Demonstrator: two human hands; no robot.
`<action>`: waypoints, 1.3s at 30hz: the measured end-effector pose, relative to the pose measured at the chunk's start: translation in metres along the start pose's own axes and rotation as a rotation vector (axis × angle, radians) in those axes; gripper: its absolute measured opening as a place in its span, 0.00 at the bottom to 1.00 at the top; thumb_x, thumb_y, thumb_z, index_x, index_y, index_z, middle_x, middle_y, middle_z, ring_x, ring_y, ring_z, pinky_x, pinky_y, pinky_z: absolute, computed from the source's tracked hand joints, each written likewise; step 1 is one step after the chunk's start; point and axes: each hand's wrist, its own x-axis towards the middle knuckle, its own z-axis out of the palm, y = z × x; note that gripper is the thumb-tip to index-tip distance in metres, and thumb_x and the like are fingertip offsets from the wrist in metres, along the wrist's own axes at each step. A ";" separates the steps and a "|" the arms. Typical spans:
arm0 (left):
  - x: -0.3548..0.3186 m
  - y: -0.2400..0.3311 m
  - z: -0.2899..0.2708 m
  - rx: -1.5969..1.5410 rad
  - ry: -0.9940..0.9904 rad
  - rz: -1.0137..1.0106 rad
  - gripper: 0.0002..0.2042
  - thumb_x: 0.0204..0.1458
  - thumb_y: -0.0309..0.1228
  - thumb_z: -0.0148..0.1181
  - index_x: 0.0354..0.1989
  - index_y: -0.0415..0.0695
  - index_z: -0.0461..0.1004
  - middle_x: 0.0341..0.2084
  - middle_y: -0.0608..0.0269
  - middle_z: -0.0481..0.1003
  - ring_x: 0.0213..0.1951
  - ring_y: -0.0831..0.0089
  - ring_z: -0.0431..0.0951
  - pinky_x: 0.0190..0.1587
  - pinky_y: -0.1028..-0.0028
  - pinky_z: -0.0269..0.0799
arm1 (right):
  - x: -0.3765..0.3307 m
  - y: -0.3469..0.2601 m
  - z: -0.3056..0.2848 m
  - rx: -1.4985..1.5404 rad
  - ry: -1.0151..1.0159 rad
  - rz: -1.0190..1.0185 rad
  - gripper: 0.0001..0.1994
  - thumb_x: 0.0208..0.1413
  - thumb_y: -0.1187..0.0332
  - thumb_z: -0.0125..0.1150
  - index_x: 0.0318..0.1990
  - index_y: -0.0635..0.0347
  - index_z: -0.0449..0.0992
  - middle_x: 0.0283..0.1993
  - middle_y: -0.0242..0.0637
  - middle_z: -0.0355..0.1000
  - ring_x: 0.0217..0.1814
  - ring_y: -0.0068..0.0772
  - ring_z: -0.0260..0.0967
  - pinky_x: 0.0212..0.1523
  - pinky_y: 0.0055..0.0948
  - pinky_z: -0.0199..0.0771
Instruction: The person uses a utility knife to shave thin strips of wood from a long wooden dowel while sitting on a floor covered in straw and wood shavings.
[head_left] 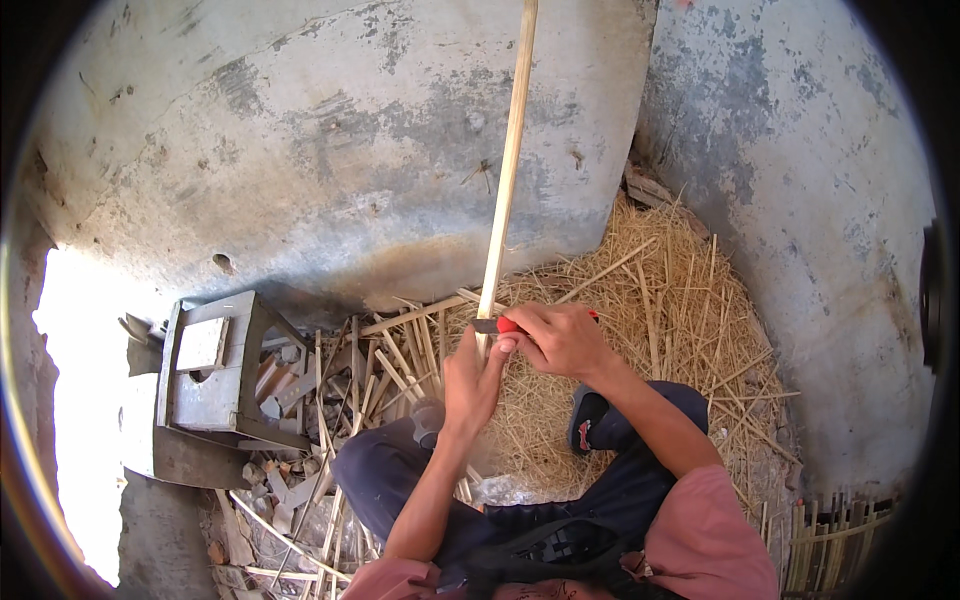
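A long, pale wooden strip (508, 170) rises from between my legs toward the upper edge, leaning slightly right. My left hand (468, 385) is closed around its lower part, thumb pointing up. In my right hand (560, 338) is a knife with a red handle (508, 325). Its short dark blade (485, 326) lies across the strip just above my left hand, touching or very close to it. The fingertips of my right hand meet my left thumb. My fingers hide most of the handle and part of the strip.
A heap of straw-like shavings (670, 320) fills the corner beyond my feet. Loose sticks (400, 360) and rubble lie to the left, beside a worn wooden box (215, 375). A weathered wall (380, 150) stands ahead. A row of upright slats (835, 540) is at lower right.
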 end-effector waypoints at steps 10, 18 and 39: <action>-0.011 -0.016 0.014 0.117 -0.048 0.031 0.20 0.69 0.44 0.61 0.43 0.35 0.72 0.21 0.51 0.72 0.24 0.62 0.72 0.31 0.62 0.69 | 0.015 0.028 -0.024 -0.121 0.192 0.269 0.11 0.69 0.61 0.62 0.44 0.60 0.79 0.32 0.39 0.81 0.29 0.42 0.81 0.27 0.37 0.78; -0.012 -0.014 0.023 0.113 -0.061 0.131 0.16 0.73 0.41 0.55 0.41 0.37 0.71 0.17 0.47 0.71 0.18 0.49 0.72 0.24 0.56 0.65 | 0.014 0.069 -0.067 0.061 0.270 0.428 0.14 0.71 0.59 0.60 0.45 0.63 0.79 0.28 0.37 0.76 0.28 0.29 0.77 0.29 0.27 0.69; 0.002 -0.018 0.011 0.022 -0.073 0.030 0.19 0.66 0.35 0.65 0.55 0.37 0.66 0.24 0.56 0.77 0.25 0.67 0.75 0.31 0.65 0.70 | 0.005 0.024 0.001 0.506 0.069 0.564 0.20 0.63 0.57 0.71 0.51 0.66 0.81 0.26 0.37 0.76 0.27 0.21 0.68 0.30 0.30 0.68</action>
